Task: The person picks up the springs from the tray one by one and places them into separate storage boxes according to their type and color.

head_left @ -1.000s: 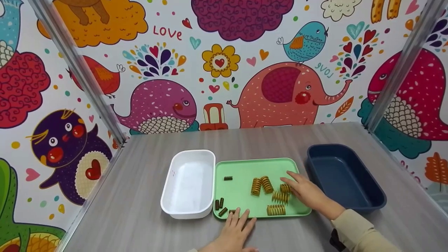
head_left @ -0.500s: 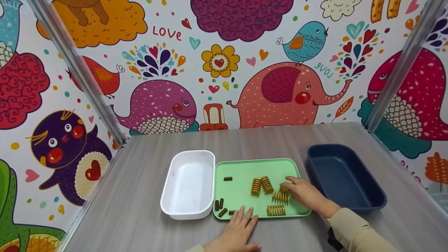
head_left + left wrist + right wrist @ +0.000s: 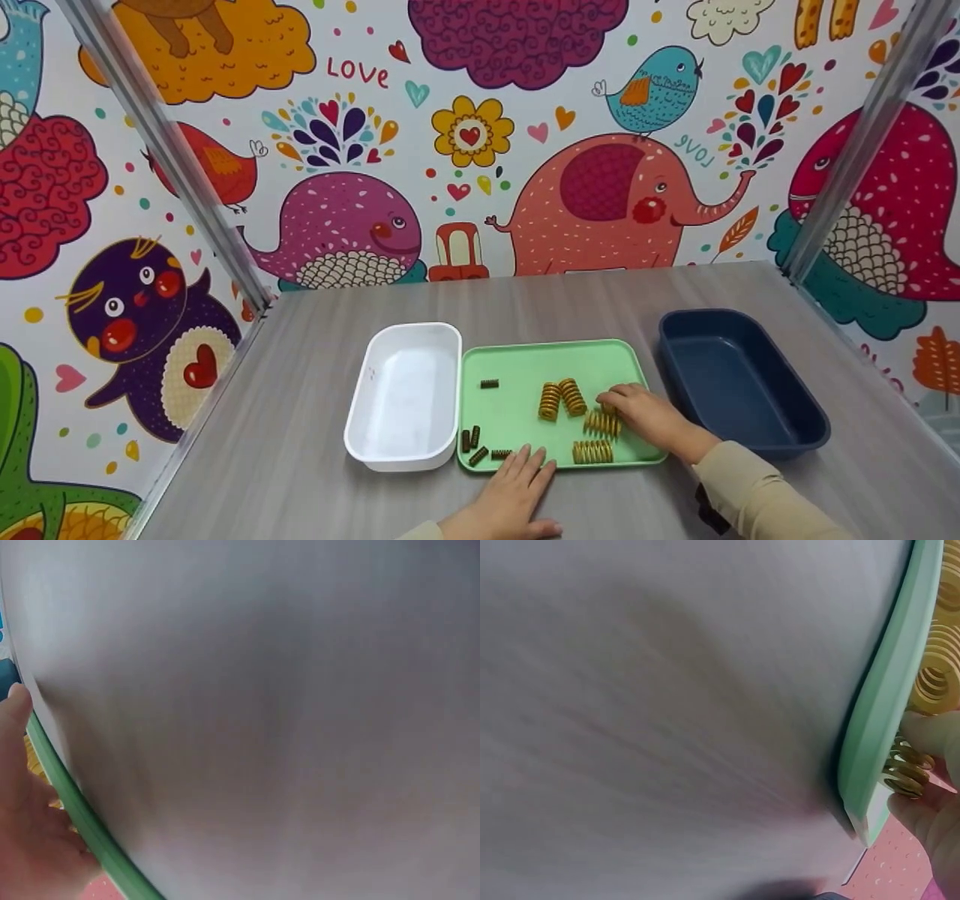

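A green tray point(image 3: 525, 360) bears thick gold coil springs and small dark ones. My right hand point(image 3: 654, 420) reaches over the tray's right side and pinches a gold spring point(image 3: 907, 771) between thumb and fingers; in the head view the hand mostly covers it. Close by lie another gold spring point(image 3: 602, 424) and one nearer the front edge point(image 3: 592, 451). Two more lean together mid-tray, one being the left gold spring point(image 3: 549, 400). My left hand point(image 3: 510, 495) rests with fingers spread at the tray's front rim, fingertips beside a small dark spring point(image 3: 501, 454).
Left of the tray stands a white bin point(image 3: 409, 390), close against its edge. A dark blue bin point(image 3: 739, 382) stands at the right, beside my right forearm. Several small dark springs, such as the far one point(image 3: 489, 383), lie in the tray's left part.
My right hand has come down and its fingers have closed around the gold spring at the tray's right. The left hand has shifted slightly to the right at the front rim.
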Demonstrator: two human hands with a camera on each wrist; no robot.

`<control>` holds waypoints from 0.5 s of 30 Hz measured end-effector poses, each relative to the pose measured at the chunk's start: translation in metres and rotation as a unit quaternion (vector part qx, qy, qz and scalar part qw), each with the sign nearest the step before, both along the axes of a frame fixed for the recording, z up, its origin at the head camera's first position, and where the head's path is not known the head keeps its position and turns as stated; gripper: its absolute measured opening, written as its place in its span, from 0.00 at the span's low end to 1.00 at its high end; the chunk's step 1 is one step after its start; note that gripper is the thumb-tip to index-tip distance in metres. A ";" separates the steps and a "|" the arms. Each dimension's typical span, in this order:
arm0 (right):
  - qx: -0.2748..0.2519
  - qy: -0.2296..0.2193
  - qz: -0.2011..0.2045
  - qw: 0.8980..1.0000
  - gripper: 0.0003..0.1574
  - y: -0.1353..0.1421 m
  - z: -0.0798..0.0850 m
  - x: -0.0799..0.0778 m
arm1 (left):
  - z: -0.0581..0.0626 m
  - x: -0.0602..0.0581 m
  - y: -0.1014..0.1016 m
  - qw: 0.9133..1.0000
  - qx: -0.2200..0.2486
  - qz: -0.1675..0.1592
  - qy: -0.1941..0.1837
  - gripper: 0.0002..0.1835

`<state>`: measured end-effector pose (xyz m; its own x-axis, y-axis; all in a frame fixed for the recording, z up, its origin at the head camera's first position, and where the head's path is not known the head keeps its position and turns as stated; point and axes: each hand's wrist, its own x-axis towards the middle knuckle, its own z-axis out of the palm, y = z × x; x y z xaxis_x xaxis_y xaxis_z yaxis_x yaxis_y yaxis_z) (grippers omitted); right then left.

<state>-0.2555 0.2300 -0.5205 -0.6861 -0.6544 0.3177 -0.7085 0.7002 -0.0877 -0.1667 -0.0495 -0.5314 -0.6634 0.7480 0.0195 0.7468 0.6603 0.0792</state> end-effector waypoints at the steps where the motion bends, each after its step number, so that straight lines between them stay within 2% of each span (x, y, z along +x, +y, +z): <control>1: 0.003 -0.001 -0.001 1.000 0.18 0.000 0.000 0.000 | 0.000 0.000 0.000 1.000 -0.001 0.000 -0.002 0.42; 7: 0.014 0.013 -0.016 1.000 0.16 0.000 0.005 0.000 | 0.005 0.000 0.001 1.000 -0.007 0.007 -0.026 0.43; 11: 0.022 0.035 -0.030 0.999 0.16 0.000 0.010 0.000 | 0.004 0.000 0.001 1.000 -0.012 0.007 -0.019 0.43; 15: 0.016 0.074 -0.023 0.997 0.19 0.000 0.019 -0.001 | 0.002 -0.002 0.000 1.000 -0.012 0.002 -0.014 0.43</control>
<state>-0.2566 0.2296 -0.5012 -0.6628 -0.6350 0.3969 -0.6792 0.7329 0.0384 -0.1682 -0.0493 -0.5296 -0.6669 0.7449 -0.0169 0.7415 0.6658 0.0833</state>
